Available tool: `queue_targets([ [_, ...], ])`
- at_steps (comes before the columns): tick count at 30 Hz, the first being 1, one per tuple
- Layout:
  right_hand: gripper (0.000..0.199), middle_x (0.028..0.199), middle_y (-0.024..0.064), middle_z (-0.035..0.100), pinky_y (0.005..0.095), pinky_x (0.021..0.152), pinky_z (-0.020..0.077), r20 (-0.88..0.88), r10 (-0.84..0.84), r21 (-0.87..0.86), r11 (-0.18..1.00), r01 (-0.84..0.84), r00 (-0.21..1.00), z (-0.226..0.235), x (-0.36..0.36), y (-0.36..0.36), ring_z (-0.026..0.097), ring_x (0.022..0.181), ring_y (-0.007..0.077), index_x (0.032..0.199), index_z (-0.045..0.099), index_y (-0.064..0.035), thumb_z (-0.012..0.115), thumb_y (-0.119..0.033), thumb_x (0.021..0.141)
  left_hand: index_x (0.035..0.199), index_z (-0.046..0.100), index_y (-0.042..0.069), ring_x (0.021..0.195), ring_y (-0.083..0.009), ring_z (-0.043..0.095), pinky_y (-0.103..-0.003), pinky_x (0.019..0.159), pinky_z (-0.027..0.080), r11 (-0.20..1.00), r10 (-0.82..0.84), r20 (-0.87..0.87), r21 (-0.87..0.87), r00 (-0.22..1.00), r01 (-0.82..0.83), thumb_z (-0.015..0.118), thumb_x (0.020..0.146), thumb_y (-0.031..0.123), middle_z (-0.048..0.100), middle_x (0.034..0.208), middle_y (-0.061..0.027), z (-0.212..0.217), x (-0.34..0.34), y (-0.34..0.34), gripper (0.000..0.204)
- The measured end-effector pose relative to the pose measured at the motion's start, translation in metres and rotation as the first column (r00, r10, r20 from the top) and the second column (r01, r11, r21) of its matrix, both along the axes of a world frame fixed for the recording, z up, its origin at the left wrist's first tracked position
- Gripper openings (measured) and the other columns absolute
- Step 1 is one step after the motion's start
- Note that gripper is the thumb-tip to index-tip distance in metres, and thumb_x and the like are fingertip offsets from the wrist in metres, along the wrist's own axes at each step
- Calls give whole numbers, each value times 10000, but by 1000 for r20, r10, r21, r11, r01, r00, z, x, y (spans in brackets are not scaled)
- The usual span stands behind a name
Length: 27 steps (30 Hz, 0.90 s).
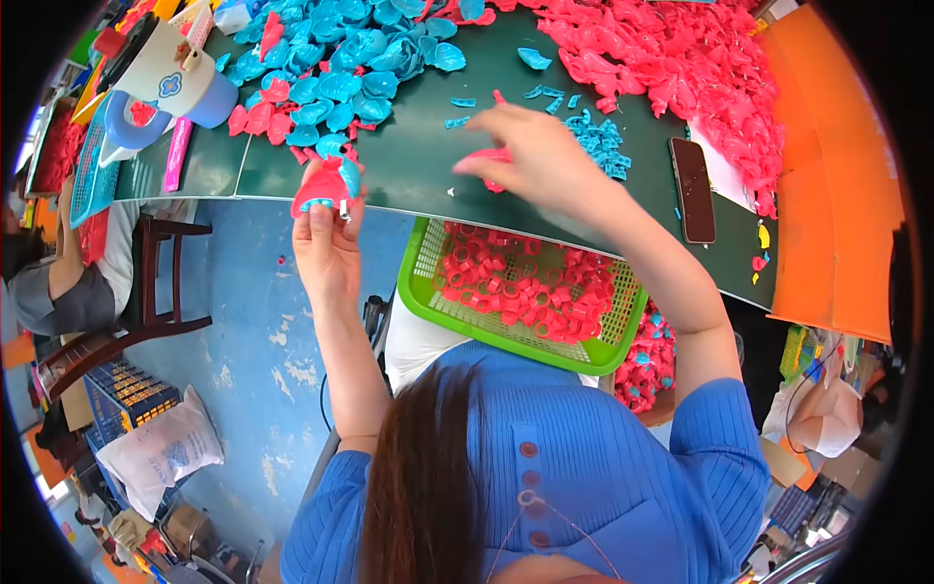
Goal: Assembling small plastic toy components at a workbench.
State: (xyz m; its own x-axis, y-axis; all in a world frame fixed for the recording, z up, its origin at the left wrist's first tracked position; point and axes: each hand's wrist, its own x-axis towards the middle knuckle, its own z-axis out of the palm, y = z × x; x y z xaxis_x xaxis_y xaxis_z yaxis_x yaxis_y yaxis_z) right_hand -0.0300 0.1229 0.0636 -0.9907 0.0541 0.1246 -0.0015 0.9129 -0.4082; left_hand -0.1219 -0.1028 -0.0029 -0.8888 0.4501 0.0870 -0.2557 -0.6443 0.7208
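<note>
Left hand (329, 245) pinches pink-and-blue piece (321, 187) by table (413, 156) edge. Right hand (533, 148) half open, near blue bits (598, 146); can't tell if holding anything. Best grip: snug, no squashing.

- Site type: you are working in a workshop that handles plastic parts in bulk.
- Just beyond the grip of your left hand (333, 248): blue shells (360, 49) heaped on a green worktable (418, 141).
- Far right of that grip: a large pile of red parts (671, 73).
- Nearer right: a green basket (615, 356) holding red rings (525, 302).
- Left, well apart: a co-worker (63, 292) and a stuffed sack (165, 448) on scuffed blue flooring (248, 341).
</note>
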Motion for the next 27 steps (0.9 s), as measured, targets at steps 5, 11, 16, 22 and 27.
queue_targets([
  [5, 428, 1119, 135, 539, 400, 939, 412, -162, 247, 274, 941, -197, 955, -41, 30, 12, 513, 1044, 302, 1142, 528, -44, 658, -185, 760, 1313, 347, -4, 1070, -276, 550, -308, 852, 519, 1000, -20, 39, 19, 999, 20, 568, 873, 204, 500, 1215, -188, -4, 4, 8, 535],
  [11, 451, 1123, 132, 536, 403, 972, 385, -234, 39, -25, 999, -46, 971, -43, 53, 4, 516, 1045, 292, 1160, 527, -52, 677, -164, 749, 1285, 383, -25, 1006, -266, 587, -311, 829, 532, 947, -322, 101, 26, 941, 321, 590, 857, 200, 513, 1205, -162, 3, 27, 34, 526],
  [16, 553, 1148, 131, 570, 325, 894, 430, -245, -118, -576, 816, -47, 962, 16, 71, 2, 553, 1045, 232, 1155, 557, -17, 763, -87, 647, 1222, 473, -10, 917, -177, 609, -281, 759, 529, 869, -484, 172, -17, 858, 494, 667, 804, 209, 578, 1107, -107, 2, 43, 45, 510],
  [22, 491, 1064, 115, 623, 331, 865, 448, -288, 57, -459, 868, -189, 956, 28, 75, -4, 577, 999, 234, 1068, 613, -13, 784, -124, 622, 1145, 527, 17, 893, -147, 603, -309, 762, 521, 741, -661, 179, 0, 729, 672, 675, 799, 235, 605, 1000, -59, 4, 57, 59, 435],
  [27, 477, 1058, 114, 624, 341, 857, 453, -268, 61, -453, 873, -182, 961, 25, 79, -2, 579, 992, 236, 1054, 619, -13, 784, -140, 625, 1175, 513, 13, 914, -171, 605, -313, 773, 525, 703, -693, 192, -38, 695, 710, 656, 814, 241, 604, 1021, -79, 4, 60, 62, 451],
])
